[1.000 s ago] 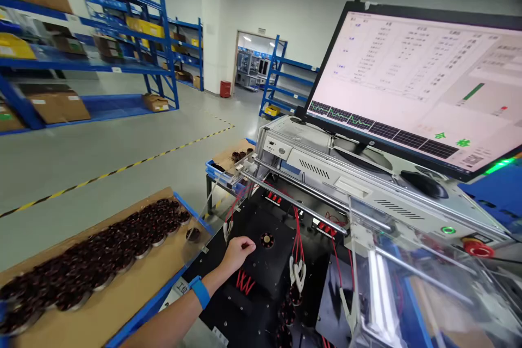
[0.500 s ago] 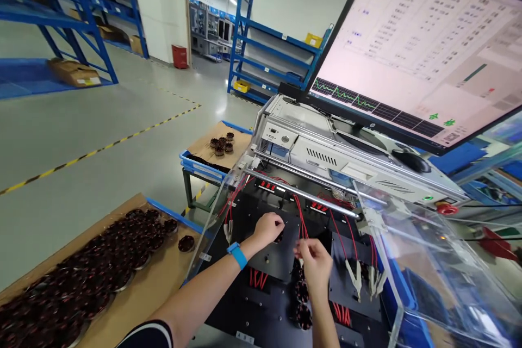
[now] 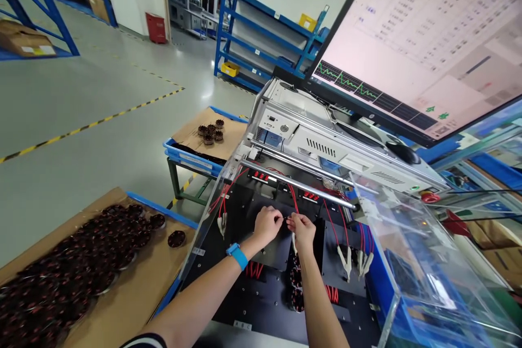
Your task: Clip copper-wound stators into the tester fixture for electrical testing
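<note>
Over the black test panel [image 3: 228, 277], my left hand [image 3: 268, 227], with a blue watch band [image 3: 237, 255] at its wrist, is closed in a pinch. My right hand [image 3: 302, 231] is pinched close beside it, fingertips almost meeting the left ones. Something thin and dark shows between the fingertips, too small to name. A white clip [image 3: 294, 242] hangs just under my right fingers, near red wires [image 3: 292, 196]. Round dark-brown wound coils, like motor stators [image 3: 297, 299], sit below my right hand, partly behind the forearm. More white clips [image 3: 346, 261] lie to the right.
Many similar coils cover cardboard [image 3: 134, 293] at left, with one coil [image 3: 176, 238] apart. Several more sit on a blue-rimmed tray [image 3: 191, 160] behind. A clear plastic cover [image 3: 432, 272] stands right. A metal bar [image 3: 297, 184] crosses behind my hands, below the monitor [image 3: 428, 38].
My right hand has moved up and left, its fingertips now close to my left hand's. The camera view has shifted a little, so the surroundings sit further left and higher.
</note>
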A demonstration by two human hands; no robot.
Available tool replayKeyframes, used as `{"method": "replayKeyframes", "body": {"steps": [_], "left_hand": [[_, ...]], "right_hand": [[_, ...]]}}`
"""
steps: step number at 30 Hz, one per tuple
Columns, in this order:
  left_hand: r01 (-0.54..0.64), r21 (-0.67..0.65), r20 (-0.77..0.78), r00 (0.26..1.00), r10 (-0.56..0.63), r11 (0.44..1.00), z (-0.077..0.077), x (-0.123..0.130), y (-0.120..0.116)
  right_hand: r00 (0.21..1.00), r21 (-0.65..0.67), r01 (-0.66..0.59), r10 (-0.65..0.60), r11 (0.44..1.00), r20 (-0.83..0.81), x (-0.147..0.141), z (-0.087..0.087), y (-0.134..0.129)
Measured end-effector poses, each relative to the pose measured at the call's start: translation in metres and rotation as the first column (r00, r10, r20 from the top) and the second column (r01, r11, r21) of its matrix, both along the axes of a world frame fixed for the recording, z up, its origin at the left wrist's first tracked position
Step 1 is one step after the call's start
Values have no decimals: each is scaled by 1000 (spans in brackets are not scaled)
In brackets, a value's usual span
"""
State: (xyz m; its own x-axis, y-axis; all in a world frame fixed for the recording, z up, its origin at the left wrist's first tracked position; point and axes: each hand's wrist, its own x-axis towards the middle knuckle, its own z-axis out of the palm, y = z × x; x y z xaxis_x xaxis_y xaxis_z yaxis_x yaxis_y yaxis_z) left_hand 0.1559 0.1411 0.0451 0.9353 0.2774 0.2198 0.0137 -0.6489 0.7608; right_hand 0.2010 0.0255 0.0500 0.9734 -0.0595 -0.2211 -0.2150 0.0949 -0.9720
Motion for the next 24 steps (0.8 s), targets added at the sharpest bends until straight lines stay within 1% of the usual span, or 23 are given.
{"method": "replayKeyframes", "body": {"steps": [5,13,21,24], "left_hand": [[-15,-5,29,999,15,1000,-2,-1,0],[-24,-21,39,999,25,999,-3,-2,-2],[-12,-75,43,999,16,997,-2,-4,0],[-9,-65,49,999,13,998,-3,-4,0]], "right_hand": [[998,-24,-58,59,998,14,3,-4,1],[996,-53,-89,91,995,25,4,-3,2],[977,-226,-174,196,959,79,0,-7,5],[971,-255,-188,218,949,96,0,-8,6]]}}
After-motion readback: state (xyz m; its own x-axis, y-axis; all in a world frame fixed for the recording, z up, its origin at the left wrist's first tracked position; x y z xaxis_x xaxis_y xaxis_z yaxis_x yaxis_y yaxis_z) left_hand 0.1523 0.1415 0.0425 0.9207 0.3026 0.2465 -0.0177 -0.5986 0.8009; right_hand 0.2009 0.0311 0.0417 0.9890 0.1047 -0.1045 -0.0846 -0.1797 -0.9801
